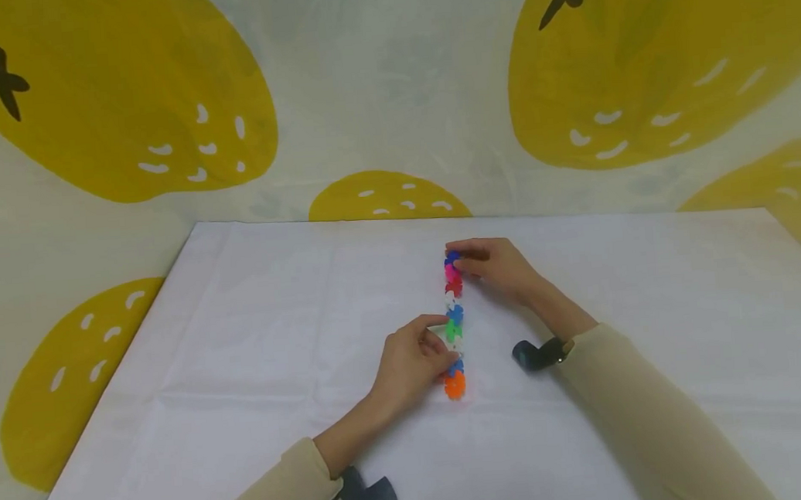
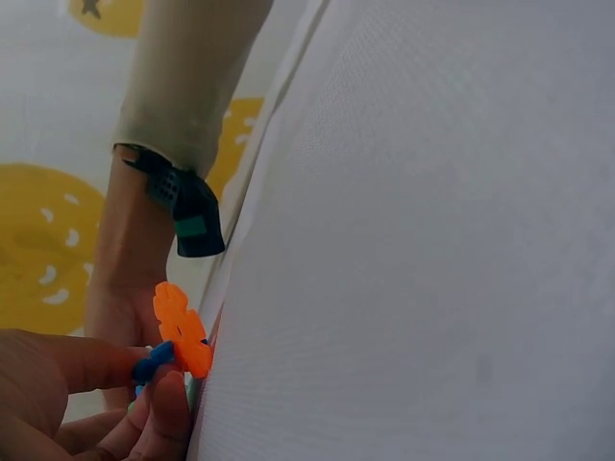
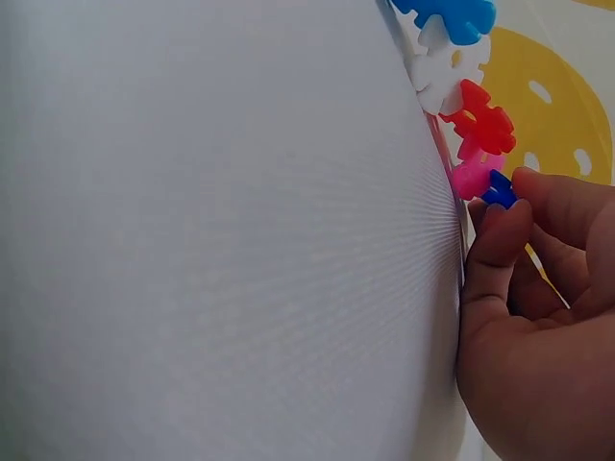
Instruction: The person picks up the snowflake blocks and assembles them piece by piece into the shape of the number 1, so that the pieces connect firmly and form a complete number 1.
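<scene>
A chain of interlocking plastic snowflake discs (image 1: 453, 310) runs lengthwise over the white tabletop, in several colours. My right hand (image 1: 502, 268) pinches the dark blue disc (image 3: 499, 190) at the far end between thumb and finger. Beside it come a pink disc (image 3: 474, 175), a red disc (image 3: 483, 120) and a white disc (image 3: 452, 65). Toward the near end, my left hand (image 1: 411, 358) pinches a blue disc (image 2: 154, 362) from the left side. An orange disc (image 1: 455, 385) forms the near end, just beyond those fingers. Fingers hide parts of the chain.
White cloth (image 1: 251, 314) covers the table, with a few shallow creases. Behind and to the left hangs a pale curtain (image 1: 389, 88) with big yellow fruit prints. A dark wrist mount (image 1: 369, 496) is on the left sleeve, another mount (image 1: 539, 354) on the right.
</scene>
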Demonstrator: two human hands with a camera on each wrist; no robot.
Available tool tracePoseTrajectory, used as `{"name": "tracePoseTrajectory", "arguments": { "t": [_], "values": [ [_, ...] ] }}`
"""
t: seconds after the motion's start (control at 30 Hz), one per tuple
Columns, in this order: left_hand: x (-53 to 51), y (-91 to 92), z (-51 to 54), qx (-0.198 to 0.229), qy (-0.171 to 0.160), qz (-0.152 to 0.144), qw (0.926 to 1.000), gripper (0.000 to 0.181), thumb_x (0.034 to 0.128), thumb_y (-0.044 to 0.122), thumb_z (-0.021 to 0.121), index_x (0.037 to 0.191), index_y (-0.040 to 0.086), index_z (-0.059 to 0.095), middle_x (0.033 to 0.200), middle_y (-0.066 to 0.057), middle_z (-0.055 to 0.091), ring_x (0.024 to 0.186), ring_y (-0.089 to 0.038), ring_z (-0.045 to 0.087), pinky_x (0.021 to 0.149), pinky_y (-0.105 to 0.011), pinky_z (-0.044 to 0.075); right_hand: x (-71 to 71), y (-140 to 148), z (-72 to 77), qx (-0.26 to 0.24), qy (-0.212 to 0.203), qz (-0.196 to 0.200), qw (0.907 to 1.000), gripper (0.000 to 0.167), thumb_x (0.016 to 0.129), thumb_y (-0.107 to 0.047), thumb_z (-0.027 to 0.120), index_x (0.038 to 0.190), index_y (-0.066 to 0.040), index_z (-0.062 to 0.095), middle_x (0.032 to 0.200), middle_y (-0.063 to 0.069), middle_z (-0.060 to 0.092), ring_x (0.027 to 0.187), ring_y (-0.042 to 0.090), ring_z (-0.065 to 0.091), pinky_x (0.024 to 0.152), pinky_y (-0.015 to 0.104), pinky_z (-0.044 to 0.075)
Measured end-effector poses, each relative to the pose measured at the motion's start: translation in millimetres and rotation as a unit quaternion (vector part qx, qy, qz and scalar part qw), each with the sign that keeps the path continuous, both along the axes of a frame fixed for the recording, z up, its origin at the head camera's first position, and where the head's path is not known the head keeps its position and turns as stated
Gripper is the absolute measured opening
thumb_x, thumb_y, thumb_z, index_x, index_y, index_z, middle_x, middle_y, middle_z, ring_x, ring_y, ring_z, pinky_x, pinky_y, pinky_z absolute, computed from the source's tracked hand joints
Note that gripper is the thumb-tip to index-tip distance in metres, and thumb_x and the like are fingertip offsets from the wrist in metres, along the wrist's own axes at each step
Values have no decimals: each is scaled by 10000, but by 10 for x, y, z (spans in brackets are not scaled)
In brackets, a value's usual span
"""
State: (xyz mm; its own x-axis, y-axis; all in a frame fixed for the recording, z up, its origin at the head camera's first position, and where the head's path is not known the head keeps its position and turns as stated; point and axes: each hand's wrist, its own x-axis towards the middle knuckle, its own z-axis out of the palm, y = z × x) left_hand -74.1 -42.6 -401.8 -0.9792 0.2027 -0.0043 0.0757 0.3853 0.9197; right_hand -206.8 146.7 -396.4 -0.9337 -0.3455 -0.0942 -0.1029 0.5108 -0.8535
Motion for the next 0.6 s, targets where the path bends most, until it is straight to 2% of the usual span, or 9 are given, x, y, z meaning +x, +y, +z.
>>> {"name": "tracePoseTrajectory", "arguments": {
  "t": [0.4, 0.6],
  "values": [
    [-40, 1, -8, 109, -62, -285, 9995, 447, 809, 69, 760, 1228, 60, 602, 715, 13, 611, 543, -139, 605, 520, -256, 509, 21, 85, 26, -35, 37, -211, 9998, 365, 962, -210, 594, 1325, -171, 583, 1318, 28, 568, 1222, 218, 502, 972, 381, 451],
    [-5, -74, 30, -86, -376, -109, 9992, 476, 838, 163, 748, 1278, 105, 576, 753, 19, 622, 568, -150, 622, 555, -284, 526, 78, 109, 102, -318, -33, -569, 9979, 371, 962, -231, 594, 1327, -165, 572, 1274, 17, 588, 1104, 183, 581, 900, 345, 500]
  ]
}}
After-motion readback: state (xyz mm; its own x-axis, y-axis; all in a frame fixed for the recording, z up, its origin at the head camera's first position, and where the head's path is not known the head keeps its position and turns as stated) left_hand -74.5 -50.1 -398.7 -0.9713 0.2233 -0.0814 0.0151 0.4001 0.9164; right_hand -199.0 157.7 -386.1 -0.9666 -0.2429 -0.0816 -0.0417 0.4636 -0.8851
